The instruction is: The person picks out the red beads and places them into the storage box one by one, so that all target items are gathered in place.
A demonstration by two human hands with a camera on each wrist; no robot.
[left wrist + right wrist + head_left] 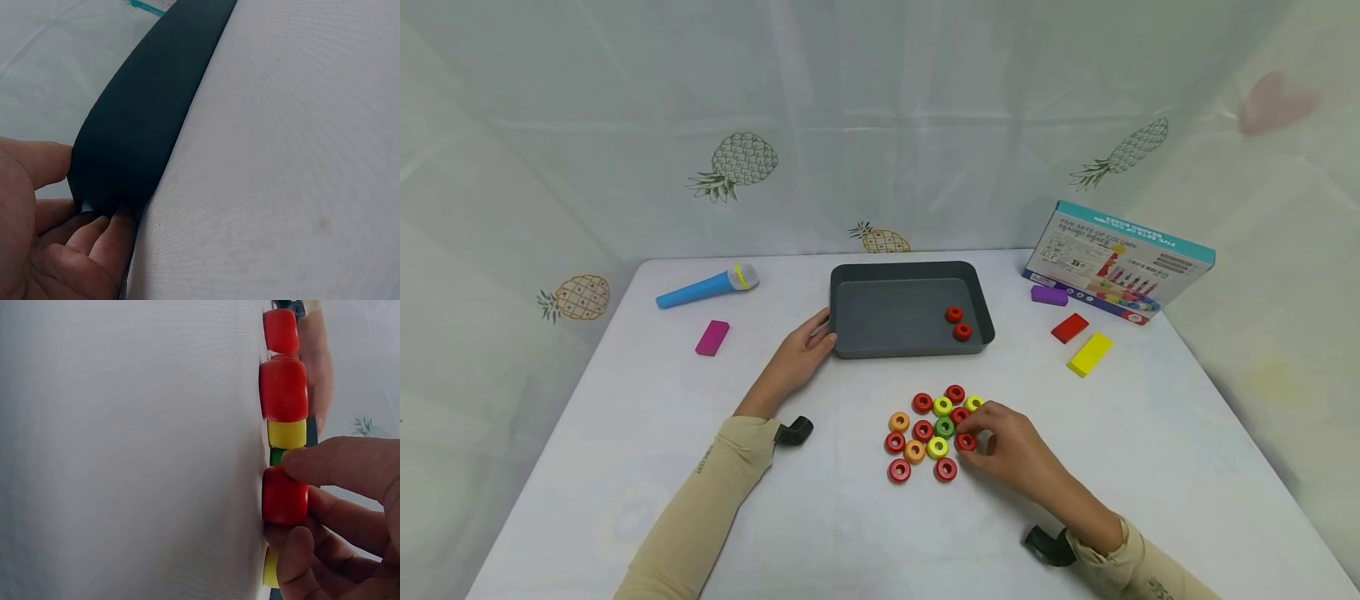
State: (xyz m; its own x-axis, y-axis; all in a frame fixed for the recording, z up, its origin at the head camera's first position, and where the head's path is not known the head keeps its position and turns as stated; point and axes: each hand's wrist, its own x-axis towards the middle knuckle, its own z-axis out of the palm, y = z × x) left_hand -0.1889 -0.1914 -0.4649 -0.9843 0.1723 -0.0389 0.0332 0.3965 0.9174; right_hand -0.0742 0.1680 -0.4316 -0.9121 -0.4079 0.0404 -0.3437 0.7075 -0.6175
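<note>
Box print too small to read.

Even, diffuse bright light fills the scene; shadows on the table are faint and short. The head view bends at its edges. Both wrist views are soft, their nearest parts out of focus.

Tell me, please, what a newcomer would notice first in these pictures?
Most striking is the cluster of beads, red, yellow, orange and green, on the white table in front of the person. The right hand pinches a red bead at the cluster's right edge. Behind it, the left hand holds the left rim of a grey tray with two red beads inside.
</note>
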